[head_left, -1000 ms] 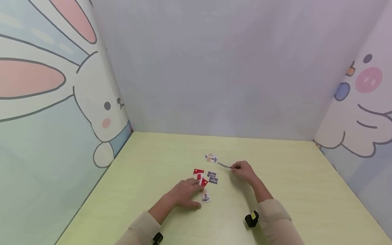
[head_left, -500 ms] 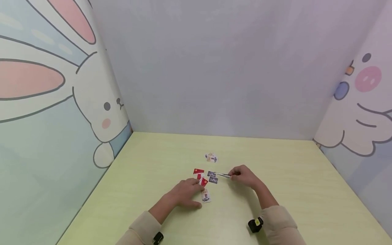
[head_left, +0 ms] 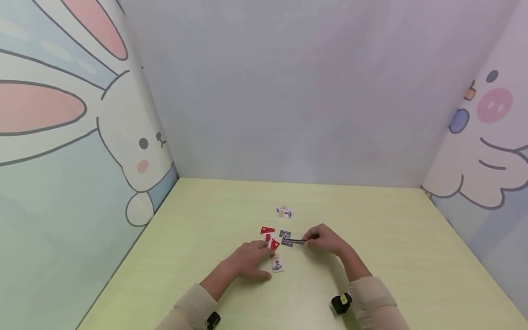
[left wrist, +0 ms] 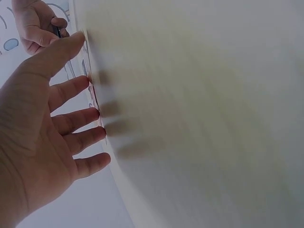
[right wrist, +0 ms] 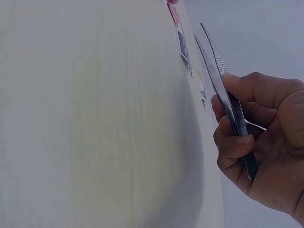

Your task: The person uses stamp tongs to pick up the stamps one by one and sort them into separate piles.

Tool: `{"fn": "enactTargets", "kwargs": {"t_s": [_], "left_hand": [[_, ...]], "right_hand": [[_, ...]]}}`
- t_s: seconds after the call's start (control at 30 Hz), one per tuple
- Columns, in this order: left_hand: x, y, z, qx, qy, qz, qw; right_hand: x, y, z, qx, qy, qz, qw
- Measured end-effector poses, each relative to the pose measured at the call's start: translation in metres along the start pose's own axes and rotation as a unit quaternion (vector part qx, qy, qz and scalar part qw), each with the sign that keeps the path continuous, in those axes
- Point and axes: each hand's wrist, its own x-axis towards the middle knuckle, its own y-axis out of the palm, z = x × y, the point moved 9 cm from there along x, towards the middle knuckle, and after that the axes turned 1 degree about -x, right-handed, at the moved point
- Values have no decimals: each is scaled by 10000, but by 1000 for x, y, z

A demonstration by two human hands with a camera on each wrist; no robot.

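Note:
My right hand [head_left: 326, 239] grips a pair of metal tweezers [head_left: 298, 241]. Their tips lie over the nearer of two dark grey stamps [head_left: 288, 245]; contact cannot be made out. In the right wrist view the tweezers [right wrist: 221, 78] have their tips apart and nothing between them. My left hand [head_left: 249, 261] rests with spread, relaxed fingers beside several red stamps [head_left: 267, 230], fingertips at the nearest one. Just right of those fingers lies a pale stamp with a small figure [head_left: 277, 264]. The left wrist view shows the fingers [left wrist: 78, 140] loosely extended, their tips at the tabletop.
Farther back on the pale yellow table [head_left: 363, 215] lies a small overlapping group of pale stamps [head_left: 284, 212]. A grey wall [head_left: 288, 91] closes the back. Side panels with a cartoon rabbit [head_left: 132, 137] and a pig [head_left: 495, 105] flank the table.
My right hand has brought the tweezers from beside the far pale stamps toward me and slightly left, over the grey stamps. The left hand has stayed in place.

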Motion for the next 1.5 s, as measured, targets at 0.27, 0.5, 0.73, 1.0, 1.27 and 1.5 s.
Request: {"fn": "enactTargets", "kwargs": {"t_s": [0.27,0.5,0.73,1.0,1.27,1.5], "left_hand": [[-2,1,0,-198,-80,99,9997],[1,1,1,-233,-76,138,9996],[2,2,2,-270,-153,220,9993],[2,0,1,-284,-156,206,9993],[2,-1,-2,-299,-146,207,9992],[1,0,0,-333,-212,203,9990]], "right_hand": [[0,5,2,-8,72,65,10000],[0,10,-1,-164,184,96,9997],[4,14,1,-273,151,133,9994],[7,20,6,-203,162,287,9992],[10,25,9,-193,173,346,9991],[10,26,9,-136,36,299,9995]]}}
